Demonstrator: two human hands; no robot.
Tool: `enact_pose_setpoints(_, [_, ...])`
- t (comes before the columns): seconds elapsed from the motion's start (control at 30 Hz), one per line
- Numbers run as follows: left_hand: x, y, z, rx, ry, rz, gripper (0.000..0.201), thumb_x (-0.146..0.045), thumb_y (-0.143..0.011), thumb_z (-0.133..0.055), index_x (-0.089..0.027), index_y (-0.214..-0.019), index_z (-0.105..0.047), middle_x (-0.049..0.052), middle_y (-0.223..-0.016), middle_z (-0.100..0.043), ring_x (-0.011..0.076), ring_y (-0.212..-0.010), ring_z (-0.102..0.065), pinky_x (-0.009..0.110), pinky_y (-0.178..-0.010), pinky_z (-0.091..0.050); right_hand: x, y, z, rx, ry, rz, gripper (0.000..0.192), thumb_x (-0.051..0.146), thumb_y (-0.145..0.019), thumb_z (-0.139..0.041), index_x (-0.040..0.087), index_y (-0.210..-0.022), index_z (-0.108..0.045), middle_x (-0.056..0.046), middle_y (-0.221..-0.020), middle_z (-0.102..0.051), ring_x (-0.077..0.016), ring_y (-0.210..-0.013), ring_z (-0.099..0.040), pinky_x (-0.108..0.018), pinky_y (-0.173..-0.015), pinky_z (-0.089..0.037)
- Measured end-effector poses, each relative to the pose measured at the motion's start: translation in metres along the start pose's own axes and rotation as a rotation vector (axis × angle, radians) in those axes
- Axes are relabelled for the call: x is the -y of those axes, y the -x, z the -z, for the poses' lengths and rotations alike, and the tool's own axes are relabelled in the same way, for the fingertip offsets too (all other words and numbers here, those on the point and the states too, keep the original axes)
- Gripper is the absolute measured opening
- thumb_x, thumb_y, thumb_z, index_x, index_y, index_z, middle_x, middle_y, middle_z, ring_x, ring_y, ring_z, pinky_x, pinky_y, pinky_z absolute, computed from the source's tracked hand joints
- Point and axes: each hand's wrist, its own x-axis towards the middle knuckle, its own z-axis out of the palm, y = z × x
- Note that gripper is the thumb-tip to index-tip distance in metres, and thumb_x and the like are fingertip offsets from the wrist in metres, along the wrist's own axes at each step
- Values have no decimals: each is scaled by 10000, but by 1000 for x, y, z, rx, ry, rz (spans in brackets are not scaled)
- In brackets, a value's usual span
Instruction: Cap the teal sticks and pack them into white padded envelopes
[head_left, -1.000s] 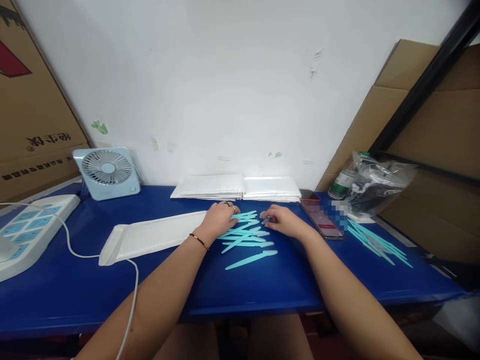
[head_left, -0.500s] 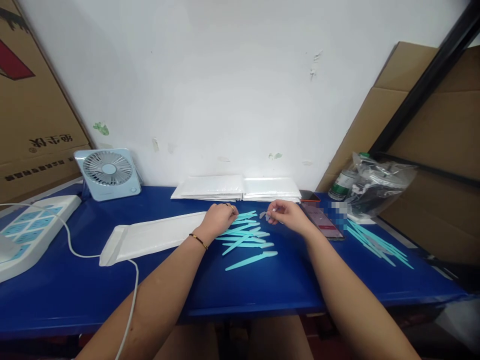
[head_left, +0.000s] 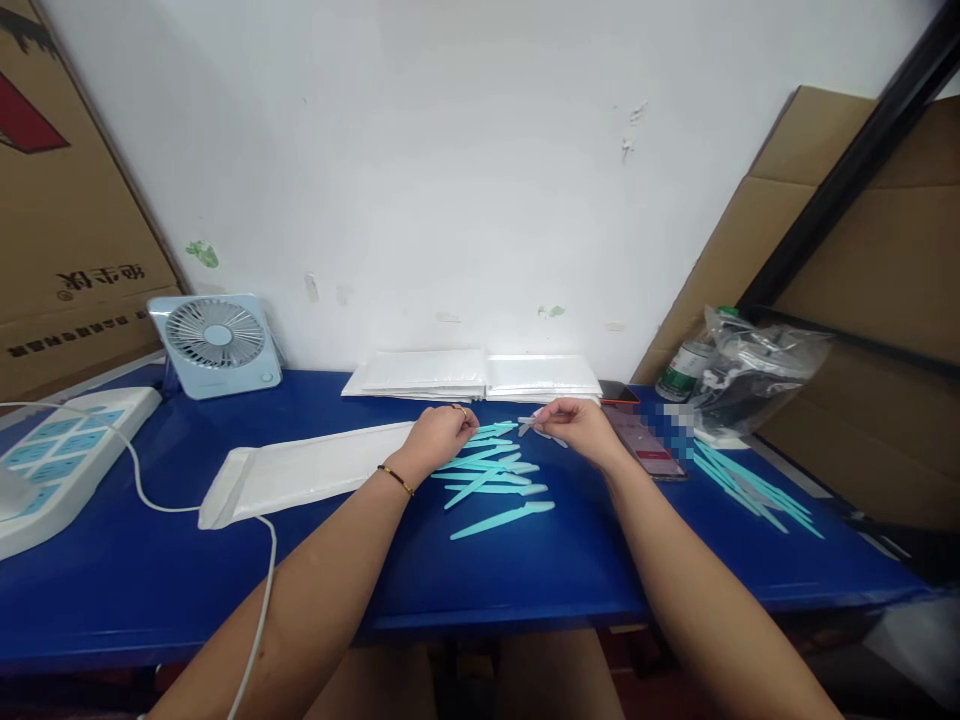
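Note:
Several teal eyebrow razors (head_left: 496, 512) with pale blade ends lie in a loose, overlapping row on the blue table. My left hand (head_left: 441, 437) is closed at the handle ends of the farthest razors, its fingertips pinching a razor (head_left: 496, 428). Across from it, my right hand (head_left: 574, 425) pinches small translucent pieces (head_left: 527, 425) that look like blade covers, close to that razor's tip. Whether they touch the razor I cannot tell. A white padded mailer (head_left: 315, 472) lies flat, partly behind my left wrist.
Stacked white mailers (head_left: 420, 372) rest against the wall. A blue fan (head_left: 217, 345), a power strip (head_left: 82, 465) and a white cable (head_left: 262, 600) are at left. To the right are a phone (head_left: 652, 450), more teal razors (head_left: 757, 490) and a plastic bag (head_left: 765, 370).
The translucent pieces in my right hand have come slightly left, nearer the razor tips, and another piece now shows under the fingers. My left hand has barely shifted.

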Motion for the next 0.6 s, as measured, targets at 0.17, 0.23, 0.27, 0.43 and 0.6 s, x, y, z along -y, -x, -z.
enact_pose_setpoints(0.17, [0, -1, 0, 9, 15, 3, 191, -290, -833, -472, -212, -858, -645, 10, -789, -675, 152, -708, -594, 234, -620, -392, -4, -1, -4, 29, 15, 4, 253, 319, -554, -785, 157, -677, -634, -59, -755, -718, -216, -759, -689, -331, -747, -535])
enact_pose_setpoints(0.23, [-2, -1, 1, 2, 19, -8, 191, -286, -832, -472, -213, -861, -646, 9, -795, -676, 153, -712, -596, 236, -624, -396, -5, 0, -8, 44, 10, -2, 249, 318, -550, -783, 158, -674, -637, -52, -751, -715, -208, -750, -687, -337, -757, -535])
enact_pose_setpoints(0.27, [-4, 0, 2, 1, 22, -16, 193, -282, -833, -471, -212, -865, -647, 11, -802, -677, 153, -715, -597, 236, -628, -399, -4, 0, -11, 54, 9, -5, 247, 319, -550, -782, 158, -671, -638, -48, -744, -712, -203, -743, -685, -339, -759, -535])
enact_pose_setpoints(0.43, [-16, 4, 5, 21, 44, -90, 200, -275, -830, -477, -199, -868, -659, 22, -870, -679, 148, -742, -601, 230, -656, -418, 3, 5, -16, 135, 31, -15, 222, 321, -580, -757, 151, -673, -647, -43, -741, -704, -179, -715, -670, -329, -746, -529])
enact_pose_setpoints(0.6, [-15, 6, 3, 87, 28, -96, 238, -366, -831, -504, -231, -944, -664, 9, -882, -679, 152, -763, -611, 227, -654, -424, 13, 7, 6, 226, 220, 57, 219, 307, -624, -720, 159, -777, -670, -52, -854, -700, -178, -783, -646, -295, -730, -501])
